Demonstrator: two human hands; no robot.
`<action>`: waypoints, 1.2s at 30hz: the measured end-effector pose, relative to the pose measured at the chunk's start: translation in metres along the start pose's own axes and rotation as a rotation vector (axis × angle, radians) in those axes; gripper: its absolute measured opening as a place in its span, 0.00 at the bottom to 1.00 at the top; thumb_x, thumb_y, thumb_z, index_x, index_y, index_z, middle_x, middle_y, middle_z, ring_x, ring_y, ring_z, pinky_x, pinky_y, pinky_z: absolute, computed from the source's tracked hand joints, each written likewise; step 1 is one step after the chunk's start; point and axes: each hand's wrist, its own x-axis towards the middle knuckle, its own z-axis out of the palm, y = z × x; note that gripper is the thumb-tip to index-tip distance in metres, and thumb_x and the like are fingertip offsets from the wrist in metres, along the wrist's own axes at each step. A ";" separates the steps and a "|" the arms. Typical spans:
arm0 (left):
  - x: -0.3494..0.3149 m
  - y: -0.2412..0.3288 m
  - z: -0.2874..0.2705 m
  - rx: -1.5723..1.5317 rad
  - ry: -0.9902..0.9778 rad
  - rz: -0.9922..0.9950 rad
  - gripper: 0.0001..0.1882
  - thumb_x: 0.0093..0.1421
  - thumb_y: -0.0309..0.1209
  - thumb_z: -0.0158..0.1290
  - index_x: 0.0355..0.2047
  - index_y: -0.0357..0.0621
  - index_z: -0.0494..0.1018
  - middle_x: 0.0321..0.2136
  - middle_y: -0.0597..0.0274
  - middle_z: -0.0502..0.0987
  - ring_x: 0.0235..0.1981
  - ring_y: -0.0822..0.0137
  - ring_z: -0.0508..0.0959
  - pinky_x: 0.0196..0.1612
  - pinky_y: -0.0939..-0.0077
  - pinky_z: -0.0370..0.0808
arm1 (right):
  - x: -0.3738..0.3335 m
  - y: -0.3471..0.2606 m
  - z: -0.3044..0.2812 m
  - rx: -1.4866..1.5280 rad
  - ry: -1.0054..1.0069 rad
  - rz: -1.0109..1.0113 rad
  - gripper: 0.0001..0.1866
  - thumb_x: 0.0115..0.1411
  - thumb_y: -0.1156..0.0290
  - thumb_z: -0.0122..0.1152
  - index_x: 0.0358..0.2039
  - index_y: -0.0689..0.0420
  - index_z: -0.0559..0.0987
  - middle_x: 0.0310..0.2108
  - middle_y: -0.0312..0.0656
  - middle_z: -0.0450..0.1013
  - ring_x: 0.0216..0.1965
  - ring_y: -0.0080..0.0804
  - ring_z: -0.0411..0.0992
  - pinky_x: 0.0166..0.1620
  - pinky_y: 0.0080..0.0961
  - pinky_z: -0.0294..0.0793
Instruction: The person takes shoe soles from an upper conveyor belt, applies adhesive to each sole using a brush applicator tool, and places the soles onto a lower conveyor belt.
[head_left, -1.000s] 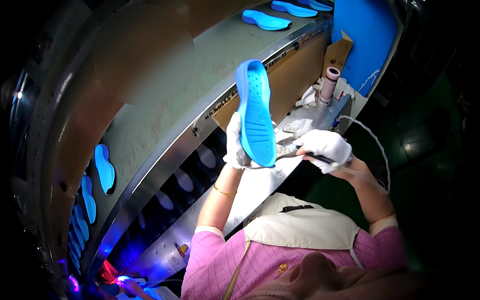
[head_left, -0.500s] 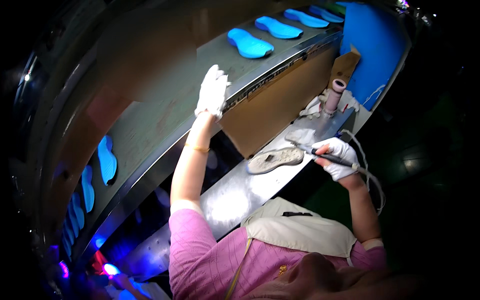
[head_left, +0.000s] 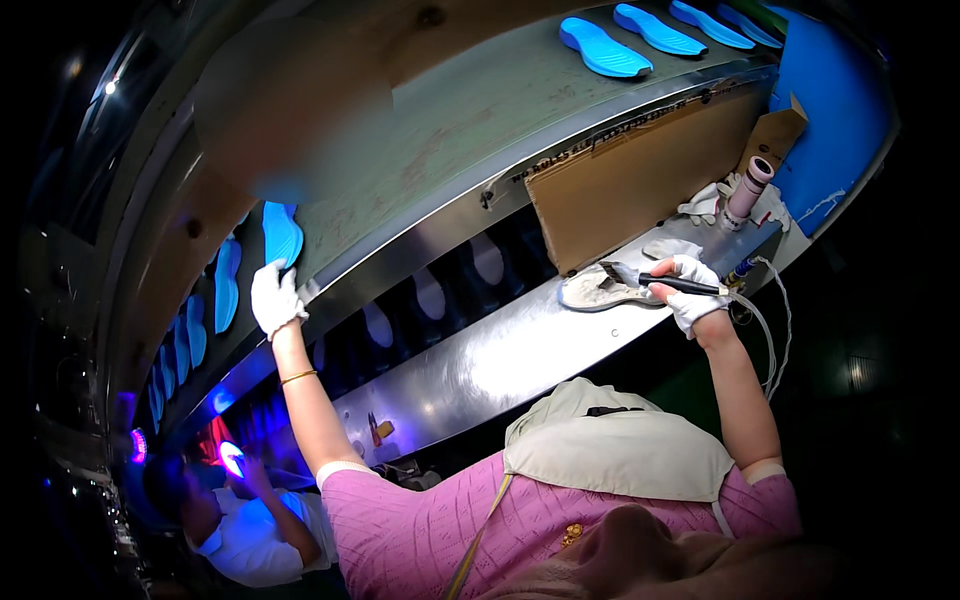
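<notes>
My left hand (head_left: pixel 277 299), in a white glove, reaches out to the left over the belt. Its fingers close on the near end of a blue shoe sole (head_left: pixel 282 236); the fingertips are partly hidden. A black-handled brush (head_left: pixel 665 283) with a flat metal head is gripped in my gloved right hand (head_left: pixel 694 292). A pale hose (head_left: pixel 752 318) trails from the handle end. Beneath the brush head lies a sole-shaped piece (head_left: pixel 587 291), whitish and crusted, on the metal shelf (head_left: pixel 480 367). The brush and hand cover part of it.
More blue soles (head_left: pixel 603 48) lie along the green conveyor belt (head_left: pixel 420 140). A cardboard sheet (head_left: pixel 630 180) leans below its edge. A pink cylinder (head_left: pixel 750 190) stands by white cloths at the shelf's right. At lower left, another person (head_left: pixel 265 535) sits near a bright light.
My left hand has moved left and nearer, from bare belt to a blue sole. My right hand has brought the brush over the crusted sole-shaped piece. The whole view has shifted.
</notes>
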 end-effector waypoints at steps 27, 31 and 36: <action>-0.137 0.345 0.002 -2.592 -1.644 -0.679 0.58 0.46 0.78 0.38 0.64 0.42 0.54 0.59 0.39 0.61 0.57 0.31 0.63 0.54 0.25 0.60 | -0.027 -0.031 0.011 -0.302 0.163 -0.244 0.08 0.54 0.80 0.61 0.32 0.59 0.72 0.23 0.35 0.71 0.28 0.19 0.71 0.32 0.17 0.70; -0.137 0.367 0.001 -2.558 -1.546 -0.825 0.42 0.58 0.67 0.35 0.58 0.44 0.63 0.51 0.49 0.71 0.49 0.48 0.74 0.51 0.44 0.73 | -0.019 -0.040 0.012 -0.326 0.211 -0.298 0.08 0.54 0.79 0.61 0.34 0.58 0.72 0.24 0.33 0.71 0.25 0.16 0.68 0.31 0.15 0.69; -0.178 0.372 0.019 -2.837 -1.460 -0.693 0.32 0.67 0.50 0.34 0.67 0.49 0.48 0.60 0.48 0.62 0.58 0.49 0.66 0.61 0.54 0.65 | -0.025 -0.044 0.004 -0.330 0.338 -0.307 0.07 0.54 0.79 0.59 0.33 0.58 0.72 0.26 0.33 0.71 0.26 0.17 0.68 0.32 0.15 0.69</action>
